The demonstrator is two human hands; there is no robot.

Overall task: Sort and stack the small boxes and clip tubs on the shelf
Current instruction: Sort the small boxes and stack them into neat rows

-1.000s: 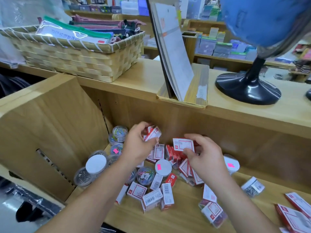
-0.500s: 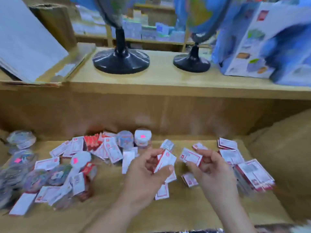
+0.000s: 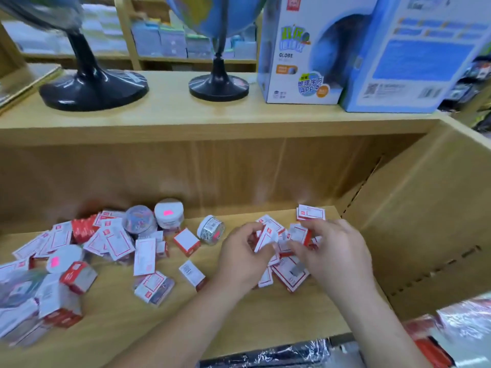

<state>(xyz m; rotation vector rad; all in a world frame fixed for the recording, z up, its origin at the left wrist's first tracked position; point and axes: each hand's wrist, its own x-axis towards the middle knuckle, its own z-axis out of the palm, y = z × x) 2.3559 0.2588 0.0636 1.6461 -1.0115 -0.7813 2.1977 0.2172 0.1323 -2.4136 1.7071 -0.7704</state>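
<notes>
Right, head view, the only angle on offer. Both hands hover over the right end of the shelf (image 3: 265, 314), close together, fingertips almost meeting. The left hand (image 3: 239, 258) pinches a small box (image 3: 267, 236), white face with a red border, between thumb and curled fingers. Its long axis is tilted, low end toward the wrist and high end toward the back wall. The right hand (image 3: 337, 261) has its fingers curled on a second box (image 3: 299, 233) just beside it; it's blurred, but it reads as a pinch.

Under both hands lies a loose cluster of flat boxes (image 3: 291, 274). Just past the right hand's knuckles, toward the back, sits a small neat stack (image 3: 310, 212). That's the relation that counts, I'd say: the stack lies behind and to the right, nearer the right hand, so the left would have to cross over.

The clip tubs are off to the left: two upright tubs (image 3: 169, 215) by the back wall and one tipped tub (image 3: 211, 229) nearer the hands. The unsorted heap (image 3: 111, 240) lies beyond them.
</notes>
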